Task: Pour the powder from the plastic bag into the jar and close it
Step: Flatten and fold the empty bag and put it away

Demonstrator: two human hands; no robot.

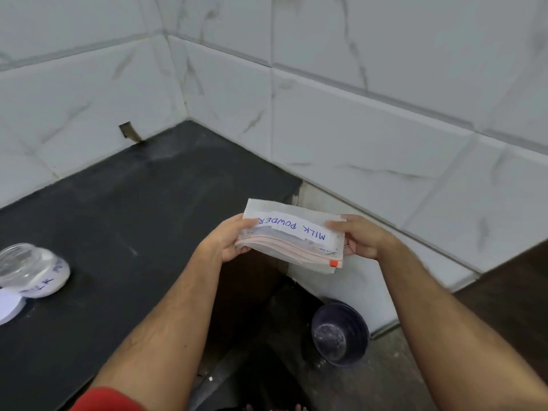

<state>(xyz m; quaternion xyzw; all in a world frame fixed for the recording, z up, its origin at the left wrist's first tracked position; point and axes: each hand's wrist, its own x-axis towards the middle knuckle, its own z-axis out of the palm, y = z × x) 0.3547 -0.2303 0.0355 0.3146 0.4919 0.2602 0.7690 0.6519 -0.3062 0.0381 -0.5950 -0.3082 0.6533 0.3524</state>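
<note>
A flat zip-lock plastic bag [292, 235] with a white label reading "MILK POWDER" is held level in the air past the counter's right end. My left hand [229, 240] grips its left end and my right hand [358, 237] grips its right end. The bag's red zip strip runs along the near side, and the bag looks flat. A clear jar [32, 269] with white powder in its bottom stands at the far left of the black counter [133, 218]; its mouth looks open. A white lid [9, 307] lies just in front of the jar, partly cut off by the frame edge.
White marble-look tiled walls [355, 120] meet behind the counter in a corner. Below the bag, on the floor, stands a dark bucket [339, 333] with white residue inside. A small hole [126, 130] shows in the left wall at counter height. My toes show at the bottom edge.
</note>
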